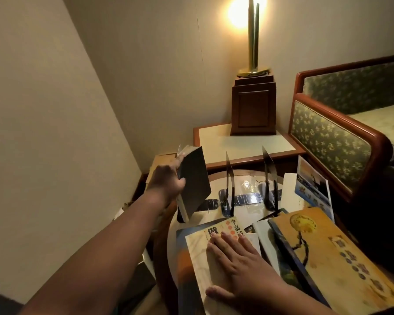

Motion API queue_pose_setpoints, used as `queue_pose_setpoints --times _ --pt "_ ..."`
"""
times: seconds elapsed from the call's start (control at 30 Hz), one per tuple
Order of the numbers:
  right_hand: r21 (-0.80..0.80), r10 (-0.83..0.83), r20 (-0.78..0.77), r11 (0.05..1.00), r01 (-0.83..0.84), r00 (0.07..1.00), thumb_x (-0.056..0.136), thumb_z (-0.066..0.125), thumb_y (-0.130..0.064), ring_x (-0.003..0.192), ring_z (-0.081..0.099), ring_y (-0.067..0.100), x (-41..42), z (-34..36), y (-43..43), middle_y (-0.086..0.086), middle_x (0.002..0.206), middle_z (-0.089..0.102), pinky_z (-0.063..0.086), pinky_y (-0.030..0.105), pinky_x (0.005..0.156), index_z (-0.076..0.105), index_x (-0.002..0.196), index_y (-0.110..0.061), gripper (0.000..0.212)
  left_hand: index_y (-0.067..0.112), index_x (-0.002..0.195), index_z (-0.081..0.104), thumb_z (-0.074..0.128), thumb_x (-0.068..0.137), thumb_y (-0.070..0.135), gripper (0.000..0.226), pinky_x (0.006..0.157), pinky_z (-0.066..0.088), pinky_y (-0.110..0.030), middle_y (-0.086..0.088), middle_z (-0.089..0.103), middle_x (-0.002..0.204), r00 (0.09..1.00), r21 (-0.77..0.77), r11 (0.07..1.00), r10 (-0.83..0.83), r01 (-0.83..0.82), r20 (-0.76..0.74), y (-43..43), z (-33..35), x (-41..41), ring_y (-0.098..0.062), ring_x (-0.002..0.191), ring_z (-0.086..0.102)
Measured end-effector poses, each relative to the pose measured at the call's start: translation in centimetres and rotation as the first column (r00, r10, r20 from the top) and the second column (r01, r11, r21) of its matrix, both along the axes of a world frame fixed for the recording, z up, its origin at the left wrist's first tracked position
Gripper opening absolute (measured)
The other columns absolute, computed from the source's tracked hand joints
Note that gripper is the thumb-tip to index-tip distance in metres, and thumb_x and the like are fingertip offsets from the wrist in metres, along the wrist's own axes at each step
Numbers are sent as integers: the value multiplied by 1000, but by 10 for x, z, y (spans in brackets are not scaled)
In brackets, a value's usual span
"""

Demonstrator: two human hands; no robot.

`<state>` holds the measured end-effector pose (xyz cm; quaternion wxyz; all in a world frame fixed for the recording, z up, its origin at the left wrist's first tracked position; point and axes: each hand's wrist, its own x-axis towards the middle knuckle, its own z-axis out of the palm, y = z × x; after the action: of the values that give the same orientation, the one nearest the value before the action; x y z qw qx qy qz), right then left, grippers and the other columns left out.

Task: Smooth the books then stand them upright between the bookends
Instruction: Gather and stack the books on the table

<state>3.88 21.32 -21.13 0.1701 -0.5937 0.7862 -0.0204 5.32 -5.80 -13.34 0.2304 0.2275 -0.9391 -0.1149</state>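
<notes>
Gripping a dark-covered book (195,180) near-upright, left hand (168,180) sits just left of black metal bookends (229,180); right hand (241,267) lies flat on cream paperback (199,251).

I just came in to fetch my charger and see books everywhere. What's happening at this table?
A person is tidying books on the round table. Their left hand grips a dark-covered book, held upright and slightly tilted just left of the two black bookends, not yet between them. Their right hand lies flat on a cream paperback lying on the table. The gap between the bookends holds no book, and an orange-covered book lies to the right.
</notes>
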Motion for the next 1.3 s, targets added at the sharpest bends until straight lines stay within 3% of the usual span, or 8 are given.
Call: queue_pose_setpoints --times 0.13,0.27,0.37,0.67,0.83,1.07,1.23,1.3 --pt "-1 -3 129 1000 3 992 86 38 -81 148 -21 14 -8 11 -7 -18 162 -15 -21 36 117 -4 155 -41 90 21 152 36 72 87 15 75 74 50 -16 -15 70 112 997 34 998 63 -61 -40 4 -10 1 -17 79 67" --pt "-55 -108 328 990 133 939 93 57 -53 133 41 18 -30 50 -32 -8 146 44 38 41 110 52 137 -31 50 19 153 35 72 87 16 75 75 45 -13 -14 73 102 994 6 995 102 -102 -40 3 -15 2 -7 68 56" --pt "-129 -261 589 904 408 765 98 56 -34 113 58 18 -62 64 -79 2 129 60 52 33 95 58 132 -17 38 19 153 35 72 87 14 77 72 43 -12 -16 73 102 995 -27 995 100 -101 -32 4 -16 3 -14 68 63" --pt "113 -343 915 724 680 214 104 41 -40 119 55 34 -99 18 -205 14 132 53 51 50 97 39 142 -15 46 15 152 38 74 85 30 78 72 59 -32 -6 74 92 992 -254 964 105 -84 72 4 -34 -2 -20 74 66" --pt "163 -368 912 731 662 182 101 43 -49 129 48 38 -93 1 -216 13 147 43 51 52 96 29 151 -19 60 16 145 48 72 80 41 73 72 49 -31 -11 63 108 970 -392 913 188 -114 156 -15 -46 6 -23 90 52" --pt "135 -308 936 763 632 171 100 37 -58 143 29 40 -84 -7 -230 13 161 21 38 57 107 6 157 -24 74 15 145 40 67 87 12 64 100 44 -28 -15 37 148 997 41 996 77 -79 30 -24 -50 6 -31 136 43" --pt "120 -294 937 781 613 190 96 31 -66 147 19 40 -89 -13 -242 10 164 11 32 60 111 -6 156 -31 79 16 149 34 64 90 13 66 92 34 -8 -7 36 149 999 113 993 22 -25 23 -31 -47 3 -22 137 40" --pt "111 -277 942 790 603 189 94 30 -70 148 17 40 -94 -14 -246 8 165 10 30 61 112 -6 156 -34 80 19 145 36 63 89 15 62 95 46 -20 -4 34 144 1000 194 981 23 -25 11 -37 -43 1 -20 132 43"
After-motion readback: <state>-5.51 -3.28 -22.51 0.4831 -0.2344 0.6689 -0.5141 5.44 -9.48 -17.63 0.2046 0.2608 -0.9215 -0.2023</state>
